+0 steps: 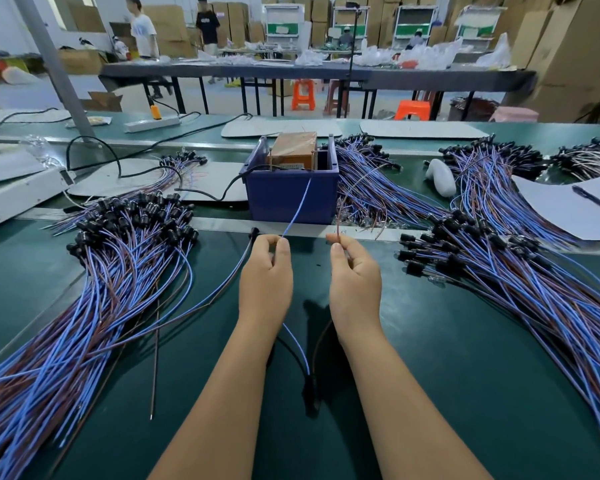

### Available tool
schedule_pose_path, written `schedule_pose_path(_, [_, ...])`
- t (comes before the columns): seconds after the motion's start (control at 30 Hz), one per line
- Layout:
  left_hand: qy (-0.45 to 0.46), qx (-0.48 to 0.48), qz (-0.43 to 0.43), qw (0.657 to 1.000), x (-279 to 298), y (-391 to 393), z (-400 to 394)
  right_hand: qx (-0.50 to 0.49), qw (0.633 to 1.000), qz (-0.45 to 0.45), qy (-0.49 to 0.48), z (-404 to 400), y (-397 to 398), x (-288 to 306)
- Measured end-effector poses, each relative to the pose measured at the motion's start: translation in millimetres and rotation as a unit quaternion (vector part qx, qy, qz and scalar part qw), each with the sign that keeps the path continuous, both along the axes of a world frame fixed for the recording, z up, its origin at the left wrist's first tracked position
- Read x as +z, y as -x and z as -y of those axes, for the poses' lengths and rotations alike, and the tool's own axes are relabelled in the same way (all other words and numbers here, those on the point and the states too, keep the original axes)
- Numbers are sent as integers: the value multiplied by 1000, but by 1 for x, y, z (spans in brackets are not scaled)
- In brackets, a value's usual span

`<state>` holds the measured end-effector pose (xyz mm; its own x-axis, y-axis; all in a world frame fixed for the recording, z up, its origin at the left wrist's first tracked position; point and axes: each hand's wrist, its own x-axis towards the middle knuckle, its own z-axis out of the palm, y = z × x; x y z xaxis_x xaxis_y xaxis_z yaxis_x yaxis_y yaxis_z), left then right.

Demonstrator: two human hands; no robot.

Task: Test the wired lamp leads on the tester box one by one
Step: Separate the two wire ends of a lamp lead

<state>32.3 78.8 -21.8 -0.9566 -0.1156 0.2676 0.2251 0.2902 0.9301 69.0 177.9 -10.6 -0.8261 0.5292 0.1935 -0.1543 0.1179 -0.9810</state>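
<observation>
My left hand (266,271) pinches a blue lead (297,211) that slants up to the top of the tester box, a brown unit (295,148) seated in a blue bin (291,194). A thin brown lead (347,199) is pinched in my right hand (354,275) and curves up to the right of the bin. Both leads run under my wrists to one black lamp holder (310,388) lying on the green mat between my forearms.
A large pile of wired lamps (94,292) fans out on the left, another pile (520,268) on the right, more behind the bin (371,181). A black power cord (219,194) runs into the bin. White paper with a pen (582,202) sits far right. People stand far back.
</observation>
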Motion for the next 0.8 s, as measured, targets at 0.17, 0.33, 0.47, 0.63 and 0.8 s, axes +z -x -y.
schedule_pose_path(0.17, [8,-2,-65,998,2,-1,3,-12,1000,6,-9,0,0,-1])
schedule_pose_path(0.33, [-34,-10,-68,997,4,0,6,-24,1000,11,-10,1,-1,-1])
schedule_pose_path(0.47, [-61,13,-66,996,5,4,10,-22,999,4,-38,2,0,-2])
schedule_pose_path(0.63, [-74,19,-29,997,-1,10,13,-8,998,1,-55,1,1,-5])
schedule_pose_path(0.8, [-81,13,-21,996,0,11,14,8,998,5,-65,0,2,-6])
